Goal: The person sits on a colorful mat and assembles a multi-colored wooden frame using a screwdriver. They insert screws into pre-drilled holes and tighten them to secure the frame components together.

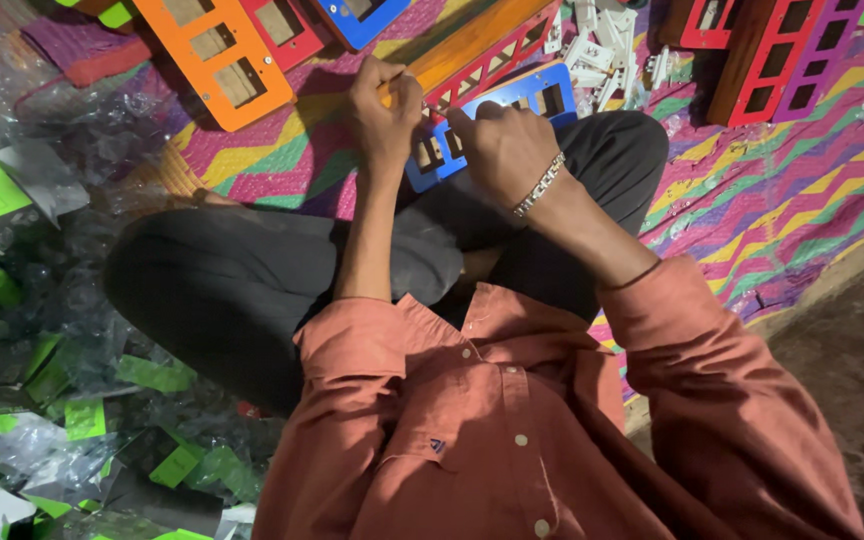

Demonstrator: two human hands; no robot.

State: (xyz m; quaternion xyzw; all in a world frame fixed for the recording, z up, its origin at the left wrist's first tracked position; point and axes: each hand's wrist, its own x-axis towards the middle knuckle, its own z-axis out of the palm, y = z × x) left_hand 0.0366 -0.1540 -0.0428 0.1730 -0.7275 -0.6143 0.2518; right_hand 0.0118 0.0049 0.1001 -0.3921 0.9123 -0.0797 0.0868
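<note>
A person in a rust-coloured shirt (512, 420) and dark trousers (252, 290) sits cross-legged on a zigzag-patterned woven mat (782, 200), working on a blue rectangular frame with cut-out windows (532, 100) that rests on the raised knee. The left hand (384, 110) grips the frame's left end, fingers curled and clamped on its edge; the right hand (507, 150), with a metal bracelet (540, 185) at the wrist, presses on the frame's middle with fingers bent together against it. Just beyond the blue frame lie a red frame (492, 65) and an orange frame (217, 55); farther to its right stand red and purple frames (787, 50), with a pile of small white plastic parts (602, 45) between. Well to the frame's left, clear plastic wrappers and green paper labels (62, 400) are heaped up.
</note>
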